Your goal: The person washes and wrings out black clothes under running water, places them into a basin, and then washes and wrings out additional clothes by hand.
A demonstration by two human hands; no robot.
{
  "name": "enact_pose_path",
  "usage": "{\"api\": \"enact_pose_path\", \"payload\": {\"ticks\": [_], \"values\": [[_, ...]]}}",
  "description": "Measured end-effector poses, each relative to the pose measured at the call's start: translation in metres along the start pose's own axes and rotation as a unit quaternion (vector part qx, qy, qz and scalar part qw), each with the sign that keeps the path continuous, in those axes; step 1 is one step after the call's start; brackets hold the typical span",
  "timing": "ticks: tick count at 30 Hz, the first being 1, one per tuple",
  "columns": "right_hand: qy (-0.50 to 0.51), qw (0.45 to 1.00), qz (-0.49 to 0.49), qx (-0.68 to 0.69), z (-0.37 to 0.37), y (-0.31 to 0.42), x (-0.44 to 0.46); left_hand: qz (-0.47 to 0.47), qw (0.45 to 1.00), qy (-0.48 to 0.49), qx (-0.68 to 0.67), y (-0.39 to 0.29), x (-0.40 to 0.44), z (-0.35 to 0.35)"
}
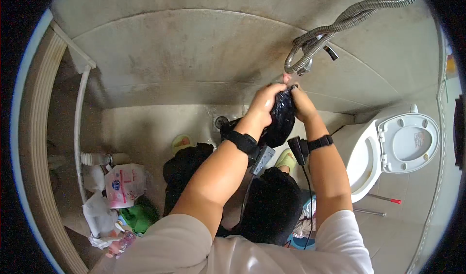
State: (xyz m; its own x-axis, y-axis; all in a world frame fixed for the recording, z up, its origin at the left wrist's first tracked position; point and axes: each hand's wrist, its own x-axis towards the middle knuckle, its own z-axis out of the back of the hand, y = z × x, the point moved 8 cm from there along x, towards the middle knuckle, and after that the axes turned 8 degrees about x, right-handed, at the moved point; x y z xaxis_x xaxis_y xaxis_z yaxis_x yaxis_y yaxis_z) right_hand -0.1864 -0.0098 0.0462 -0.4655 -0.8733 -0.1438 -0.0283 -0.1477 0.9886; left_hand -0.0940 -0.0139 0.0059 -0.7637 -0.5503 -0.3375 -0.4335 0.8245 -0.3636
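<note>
Both hands are raised in front of me, just below a wall tap (305,69). My left hand (264,101) is closed on the upper left side of a shiny black plastic bag (282,118). On the bag's other side, my right hand (303,103) grips its top edge. The bag hangs down between my wrists, its lower part partly behind my left forearm. A small pinkish thing (287,78) shows above my fingertips, right under the tap; I cannot make out what it is.
A twisted metal shower hose (357,19) hangs at the tap. To the right stands a toilet (364,162) with its lid up. A floor drain (221,122) lies by the wall. At left are a pink-and-white plastic bag (125,185), a green bag (138,218) and a white pipe (81,123).
</note>
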Motion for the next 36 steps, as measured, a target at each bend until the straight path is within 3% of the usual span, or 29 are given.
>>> {"api": "enact_pose_path", "payload": {"ticks": [1, 2, 3, 4, 5, 6, 7, 10, 12, 14, 16, 18, 19, 21, 22, 24, 25, 26, 28, 30, 31, 34, 36], "values": [[0.059, 0.992, -0.075, 0.080, -0.004, -0.006, -0.008, 0.016, 0.999, 0.001, -0.030, -0.007, -0.004, 0.003], [0.117, 0.969, -0.150, 0.158, -0.011, -0.013, -0.017, -0.054, 0.998, 0.018, -0.031, -0.025, -0.015, -0.004], [0.093, 0.990, -0.072, 0.072, -0.001, -0.008, -0.015, -0.056, 0.998, -0.019, -0.036, -0.020, 0.003, 0.019], [0.096, 0.990, -0.073, 0.068, -0.008, -0.007, -0.020, -0.059, 0.996, -0.057, -0.041, -0.014, 0.021, 0.042], [0.077, 0.990, 0.096, -0.074, -0.021, 0.022, -0.029, -0.059, 0.995, -0.060, -0.045, -0.012, 0.021, 0.044], [0.054, 0.940, 0.261, -0.211, -0.041, 0.049, -0.048, -0.068, 0.994, -0.063, -0.059, -0.012, 0.021, 0.047], [0.042, 0.912, 0.304, -0.272, -0.059, 0.060, -0.061, -0.078, 0.992, -0.068, -0.073, -0.013, 0.019, 0.049], [-0.011, 0.884, 0.217, -0.414, -0.087, 0.065, -0.076, -0.040, 0.999, 0.009, -0.023, -0.014, 0.004, 0.028], [-0.037, 0.886, 0.189, -0.421, -0.089, 0.066, -0.066, -0.141, 0.989, 0.028, -0.043, -0.018, 0.016, 0.036], [-0.071, 0.918, 0.121, -0.370, -0.061, 0.041, -0.036, -0.103, 0.989, -0.091, 0.047, -0.021, -0.005, 0.027], [-0.098, 0.918, 0.072, -0.378, -0.030, 0.029, -0.007, -0.136, 0.952, -0.181, 0.206, -0.027, -0.019, 0.024], [-0.065, 0.940, 0.111, -0.316, -0.025, 0.039, -0.007, -0.132, 0.951, -0.168, 0.223, -0.026, -0.016, 0.020], [-0.062, 0.939, 0.110, -0.320, -0.019, 0.037, -0.004, -0.105, 0.973, -0.128, 0.160, -0.018, 0.000, 0.024], [-0.046, 0.985, 0.040, -0.162, -0.001, 0.020, 0.002, -0.071, 0.990, -0.038, 0.120, -0.031, -0.017, 0.006], [-0.048, 0.985, 0.043, -0.162, 0.003, 0.027, -0.002, -0.070, 0.993, 0.002, 0.097, -0.041, -0.025, -0.003], [0.133, 0.985, -0.097, 0.047, -0.018, 0.019, -0.025, -0.047, 0.990, -0.037, 0.125, -0.051, -0.033, 0.003], [0.109, 0.986, -0.127, 0.012, -0.012, 0.016, -0.031, -0.068, 0.985, -0.033, 0.154, -0.054, -0.030, 0.007], [0.109, 0.986, -0.128, 0.013, -0.011, 0.020, -0.034, -0.087, 0.978, -0.028, 0.185, -0.056, -0.026, 0.011], [0.160, 0.970, -0.057, -0.176, -0.016, 0.039, -0.037, -0.090, 0.977, -0.018, 0.191, -0.058, -0.024, 0.014], [0.146, 0.964, -0.046, -0.219, -0.012, 0.041, -0.033, -0.168, 0.927, -0.087, 0.322, -0.074, -0.030, 0.017], [0.124, 0.971, -0.032, -0.204, -0.008, 0.044, -0.031, -0.168, 0.927, -0.086, 0.323, -0.078, -0.032, 0.015], [0.091, 0.985, 0.010, -0.143, 0.004, 0.046, -0.024, -0.105, 0.860, 0.085, 0.492, -0.068, -0.039, -0.006], [0.073, 0.997, 0.011, 0.032, 0.010, 0.049, -0.023, -0.110, 0.852, 0.088, 0.503, -0.064, -0.032, 0.002]]}}
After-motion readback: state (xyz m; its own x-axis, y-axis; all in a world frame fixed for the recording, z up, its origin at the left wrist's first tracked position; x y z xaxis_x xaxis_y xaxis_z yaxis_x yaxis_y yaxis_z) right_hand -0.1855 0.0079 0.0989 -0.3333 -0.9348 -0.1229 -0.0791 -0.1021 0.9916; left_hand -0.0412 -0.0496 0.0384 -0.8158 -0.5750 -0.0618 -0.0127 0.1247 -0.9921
